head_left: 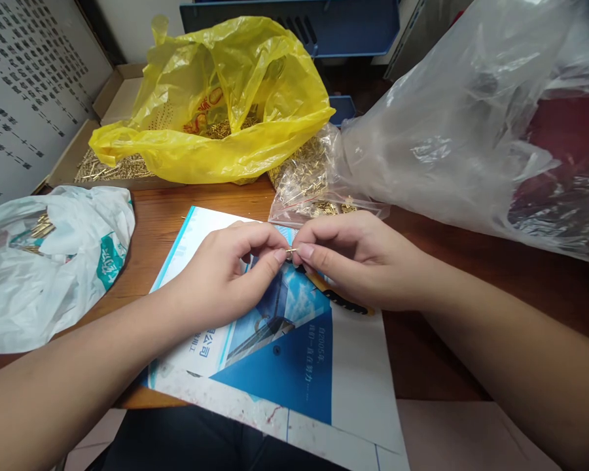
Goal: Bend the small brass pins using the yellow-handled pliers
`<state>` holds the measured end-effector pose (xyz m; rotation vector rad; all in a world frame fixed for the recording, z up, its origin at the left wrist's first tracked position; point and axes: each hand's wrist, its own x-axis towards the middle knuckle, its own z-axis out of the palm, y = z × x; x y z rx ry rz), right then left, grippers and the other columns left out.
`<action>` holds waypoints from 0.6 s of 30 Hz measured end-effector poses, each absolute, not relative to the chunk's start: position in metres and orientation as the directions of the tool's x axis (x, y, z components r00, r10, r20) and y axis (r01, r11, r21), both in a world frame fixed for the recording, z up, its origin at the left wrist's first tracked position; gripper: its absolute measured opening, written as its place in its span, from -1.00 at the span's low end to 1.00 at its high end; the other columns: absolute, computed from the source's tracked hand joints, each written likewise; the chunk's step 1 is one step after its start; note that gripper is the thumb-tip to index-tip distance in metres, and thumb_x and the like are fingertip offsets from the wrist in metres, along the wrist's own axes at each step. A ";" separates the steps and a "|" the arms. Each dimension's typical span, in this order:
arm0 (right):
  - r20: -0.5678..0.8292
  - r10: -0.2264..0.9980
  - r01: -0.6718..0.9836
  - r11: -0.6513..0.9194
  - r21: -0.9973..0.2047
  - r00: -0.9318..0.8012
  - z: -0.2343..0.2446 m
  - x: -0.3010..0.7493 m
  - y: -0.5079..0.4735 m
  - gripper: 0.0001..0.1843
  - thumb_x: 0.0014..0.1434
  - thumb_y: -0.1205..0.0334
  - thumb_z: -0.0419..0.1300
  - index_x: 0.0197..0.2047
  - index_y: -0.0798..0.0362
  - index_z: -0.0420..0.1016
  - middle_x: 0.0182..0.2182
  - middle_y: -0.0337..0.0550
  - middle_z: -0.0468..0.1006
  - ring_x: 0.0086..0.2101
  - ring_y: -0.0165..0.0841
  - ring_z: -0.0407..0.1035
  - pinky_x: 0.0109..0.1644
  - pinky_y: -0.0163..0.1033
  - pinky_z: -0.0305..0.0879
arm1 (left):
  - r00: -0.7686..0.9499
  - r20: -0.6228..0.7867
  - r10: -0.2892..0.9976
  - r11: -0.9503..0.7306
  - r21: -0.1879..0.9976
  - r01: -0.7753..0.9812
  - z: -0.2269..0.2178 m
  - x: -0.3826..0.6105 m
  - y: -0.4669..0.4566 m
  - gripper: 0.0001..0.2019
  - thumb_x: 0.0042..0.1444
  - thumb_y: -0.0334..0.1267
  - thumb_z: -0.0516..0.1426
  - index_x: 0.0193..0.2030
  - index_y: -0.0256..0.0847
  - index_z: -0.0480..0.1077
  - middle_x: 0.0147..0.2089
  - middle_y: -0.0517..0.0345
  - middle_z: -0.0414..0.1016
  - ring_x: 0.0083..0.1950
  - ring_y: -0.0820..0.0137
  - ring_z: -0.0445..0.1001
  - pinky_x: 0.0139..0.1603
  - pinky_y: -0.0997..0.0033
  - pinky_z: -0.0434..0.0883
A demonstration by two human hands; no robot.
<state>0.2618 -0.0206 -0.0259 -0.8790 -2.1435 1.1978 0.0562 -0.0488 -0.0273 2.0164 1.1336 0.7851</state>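
Observation:
Between the fingertips of both hands is a small brass-coloured pin (291, 250), held level. My left hand (240, 261) pinches its left end between thumb and forefinger. On the other end, my right hand (358, 258) closes the same way. Part of the pin is hidden by the fingers. Beneath the hands lies a blue and white printed brochure (304, 379). A tool with a yellow and black handle (346, 301) rests on it, partly covered by my right hand.
Behind the brochure stand a yellow plastic bag (255, 147) and a clear bag (304, 176) with brass pieces. A cardboard box (63, 170) holds similar pins. At left sits a white bag (78, 261) of pins; a large translucent bag (422, 144) fills the right.

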 end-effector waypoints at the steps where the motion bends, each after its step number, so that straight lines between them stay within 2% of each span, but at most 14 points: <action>1: 0.134 0.740 0.268 0.398 -0.878 -0.659 -0.026 0.262 -0.020 -0.79 0.25 0.28 0.13 -0.42 0.12 0.45 -0.57 -0.25 0.40 -0.51 -0.49 0.23 -0.44 -0.34 0.16 | 0.450 0.184 0.874 -0.410 0.776 0.480 -0.027 0.056 -0.048 -0.87 0.26 -0.36 0.11 -0.26 -0.27 0.48 -0.30 0.20 0.52 -0.24 0.44 0.43 -0.18 0.41 0.33; 8: 0.139 0.691 0.214 0.398 -0.892 -0.709 -0.028 0.262 -0.019 -0.78 0.27 0.31 0.13 -0.43 0.12 0.44 -0.59 -0.28 0.37 -0.53 -0.51 0.22 -0.44 -0.37 0.18 | 0.518 0.224 0.825 -0.502 0.711 0.493 -0.024 0.052 -0.048 -0.87 0.25 -0.40 0.11 -0.29 -0.29 0.48 -0.36 0.22 0.48 -0.27 0.47 0.40 -0.18 0.44 0.30; 14: 0.125 0.642 0.174 0.382 -0.908 -0.757 -0.032 0.263 -0.017 -0.77 0.29 0.32 0.13 -0.43 0.15 0.44 -0.58 -0.30 0.35 -0.55 -0.55 0.18 -0.48 -0.40 0.13 | 0.571 0.200 0.796 -0.525 0.697 0.489 -0.022 0.049 -0.047 -0.86 0.22 -0.41 0.11 -0.32 -0.30 0.49 -0.39 0.21 0.44 -0.29 0.46 0.38 -0.21 0.46 0.30; 18: 0.128 0.650 0.180 0.385 -0.905 -0.749 -0.034 0.262 -0.018 -0.78 0.27 0.33 0.14 -0.42 0.15 0.44 -0.58 -0.30 0.34 -0.55 -0.55 0.16 -0.49 -0.39 0.09 | 0.539 0.175 0.824 -0.483 0.713 0.508 -0.022 0.050 -0.048 -0.86 0.20 -0.39 0.12 -0.37 -0.30 0.46 -0.42 0.20 0.42 -0.32 0.46 0.37 -0.25 0.45 0.29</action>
